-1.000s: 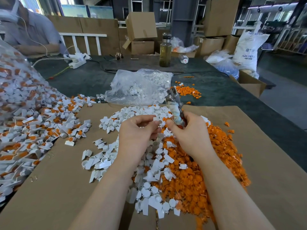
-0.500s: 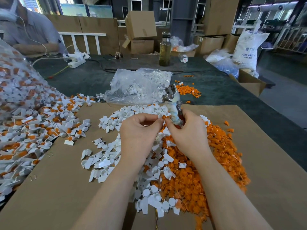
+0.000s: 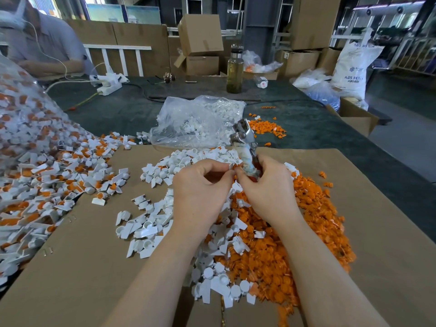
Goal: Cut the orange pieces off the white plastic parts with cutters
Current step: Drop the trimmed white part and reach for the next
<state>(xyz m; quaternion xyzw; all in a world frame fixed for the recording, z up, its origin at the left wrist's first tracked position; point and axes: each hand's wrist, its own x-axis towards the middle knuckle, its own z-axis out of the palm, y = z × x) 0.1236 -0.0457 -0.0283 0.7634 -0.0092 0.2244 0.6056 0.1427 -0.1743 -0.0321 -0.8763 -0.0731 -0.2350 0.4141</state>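
Above the orange pile, the left hand pinches a white part beside the right hand gripping the cutters.

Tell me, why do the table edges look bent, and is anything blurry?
Head view: wide-angle lens bows the brown cardboard sheet and dark green table outward; the clear plastic bag of orange-and-white parts at left is smeared; daylight through the far windows, soft shadows; the hands look sharp.

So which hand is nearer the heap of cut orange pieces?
Right. The right hand, gripping the cutters, is directly over the orange heap. The left hand is beside it, over the white parts.
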